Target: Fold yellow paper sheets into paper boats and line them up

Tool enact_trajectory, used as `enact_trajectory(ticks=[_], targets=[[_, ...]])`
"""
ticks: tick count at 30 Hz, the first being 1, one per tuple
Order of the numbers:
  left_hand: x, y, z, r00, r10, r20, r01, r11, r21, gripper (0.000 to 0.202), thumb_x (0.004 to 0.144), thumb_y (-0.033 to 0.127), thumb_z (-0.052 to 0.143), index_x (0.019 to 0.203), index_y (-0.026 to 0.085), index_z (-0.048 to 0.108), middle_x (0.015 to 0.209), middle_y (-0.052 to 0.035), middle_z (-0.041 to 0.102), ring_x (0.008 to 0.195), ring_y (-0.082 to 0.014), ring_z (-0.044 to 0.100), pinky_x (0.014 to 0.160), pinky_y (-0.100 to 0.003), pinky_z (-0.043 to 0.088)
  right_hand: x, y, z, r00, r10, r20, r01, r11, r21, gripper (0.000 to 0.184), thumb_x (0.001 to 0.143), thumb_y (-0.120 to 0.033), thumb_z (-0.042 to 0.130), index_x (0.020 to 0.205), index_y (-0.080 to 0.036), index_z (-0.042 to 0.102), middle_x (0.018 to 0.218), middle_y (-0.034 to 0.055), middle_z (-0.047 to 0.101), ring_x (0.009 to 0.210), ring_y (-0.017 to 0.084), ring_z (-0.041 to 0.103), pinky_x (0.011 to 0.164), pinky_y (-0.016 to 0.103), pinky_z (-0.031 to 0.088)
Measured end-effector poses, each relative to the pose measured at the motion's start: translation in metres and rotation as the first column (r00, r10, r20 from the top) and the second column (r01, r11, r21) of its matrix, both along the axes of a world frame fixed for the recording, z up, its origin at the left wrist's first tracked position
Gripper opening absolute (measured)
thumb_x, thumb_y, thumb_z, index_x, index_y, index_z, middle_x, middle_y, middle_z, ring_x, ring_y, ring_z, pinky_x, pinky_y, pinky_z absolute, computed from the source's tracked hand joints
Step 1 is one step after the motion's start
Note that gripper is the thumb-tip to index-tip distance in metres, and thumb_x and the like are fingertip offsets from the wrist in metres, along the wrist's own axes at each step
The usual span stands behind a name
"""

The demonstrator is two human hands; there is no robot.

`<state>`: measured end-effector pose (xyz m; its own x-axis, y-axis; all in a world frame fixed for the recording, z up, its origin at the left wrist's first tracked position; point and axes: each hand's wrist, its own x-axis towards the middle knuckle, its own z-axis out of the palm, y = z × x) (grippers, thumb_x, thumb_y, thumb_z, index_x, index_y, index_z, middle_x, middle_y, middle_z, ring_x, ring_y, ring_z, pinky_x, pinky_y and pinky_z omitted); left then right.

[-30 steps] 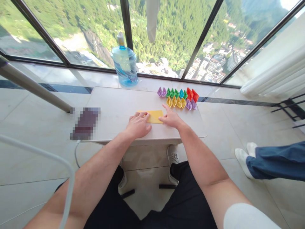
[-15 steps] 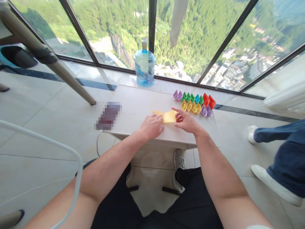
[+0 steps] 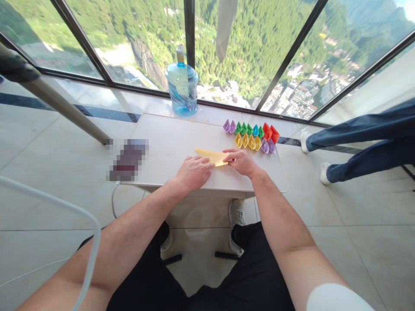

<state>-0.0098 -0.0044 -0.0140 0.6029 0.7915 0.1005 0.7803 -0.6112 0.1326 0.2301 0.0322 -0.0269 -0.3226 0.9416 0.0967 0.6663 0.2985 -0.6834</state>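
A folded sheet of yellow paper [image 3: 218, 159] lies on the low white table [image 3: 164, 149], its pointed end toward the left. Flat across its left part, my left hand [image 3: 194, 172] presses it down with the fingers stretched out. My right hand [image 3: 241, 162] pinches the paper's right end between thumb and fingers. Just behind that hand stand small folded paper boats in two rows: yellow boats [image 3: 248, 141], green boats [image 3: 244, 129], a blue boat [image 3: 256, 131], red boats [image 3: 271, 133] and purple boats [image 3: 268, 146].
A pixelated dark object [image 3: 129, 160] with a cable lies at the table's left end. Behind the table, a blue water jug [image 3: 183, 88] stands by the window. A white tube [image 3: 65, 205] curves through the lower left. Another person's legs [image 3: 356, 142] are at the right.
The yellow paper looks narrower now, its right part folded over. My right hand has gone from spread fingers at its edge to a pinch. The camera view has shifted, and the other person has moved.
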Motion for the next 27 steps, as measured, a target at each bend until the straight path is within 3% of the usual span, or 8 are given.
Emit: enact_trajectory(ticks=[5,12,18,23,27], targets=[[0.0,0.0,-0.001,1.0,0.021,-0.006,-0.021,0.999,-0.049,0.038,0.098,0.03,0.045,0.127,0.032,0.069,0.133,-0.0062,0.068,0.12,-0.0269,0.061,0.097,-0.042,0.044,-0.003,0.005,-0.002,0.999,-0.019,-0.029,0.017,0.997,-0.077,0.018,0.078,-0.013,0.066,0.086,-0.019,0.081,0.092,0.0024,0.078,0.076,0.012,0.064,0.076,0.024,0.049],[0.0,-0.001,0.0,1.0,-0.003,-0.008,0.002,0.999,-0.035,0.039,0.097,0.029,0.043,0.127,0.027,0.069,0.131,-0.0071,0.069,0.119,-0.0282,0.061,0.094,-0.044,0.047,-0.013,0.012,0.0,0.979,-0.154,-0.13,0.117,0.96,-0.255,0.016,0.082,-0.025,0.063,0.087,-0.016,0.076,0.062,-0.0043,0.063,0.056,0.009,0.053,0.059,0.021,0.042],[0.001,0.0,0.001,1.0,0.019,0.008,-0.019,0.999,-0.033,0.031,0.094,0.027,0.049,0.117,0.022,0.069,0.125,-0.009,0.072,0.118,-0.0288,0.063,0.094,-0.044,0.048,-0.03,0.016,0.005,0.95,-0.269,-0.159,0.202,0.916,-0.346,0.011,0.085,-0.023,0.064,0.085,-0.015,0.072,0.063,-0.0036,0.064,0.049,0.008,0.052,0.053,0.021,0.042],[0.001,0.0,0.001,1.0,0.01,0.008,-0.009,0.999,-0.038,0.028,0.096,0.027,0.046,0.111,0.022,0.07,0.122,-0.0089,0.074,0.119,-0.0296,0.062,0.095,-0.045,0.047,-0.041,0.024,-0.004,0.939,-0.343,-0.026,0.319,0.897,-0.305,0.008,0.084,-0.021,0.068,0.082,-0.015,0.073,0.072,0.0007,0.071,0.058,0.01,0.06,0.063,0.022,0.049],[0.002,-0.003,-0.002,0.999,0.044,0.012,-0.043,0.998,-0.047,0.045,0.095,0.026,0.046,0.138,0.022,0.059,0.131,-0.0094,0.07,0.124,-0.03,0.058,0.097,-0.046,0.046,-0.046,0.026,-0.004,0.926,-0.371,0.07,0.377,0.896,-0.234,0.006,0.08,-0.021,0.072,0.079,-0.016,0.075,0.08,0.0037,0.076,0.073,0.014,0.068,0.072,0.023,0.052]])
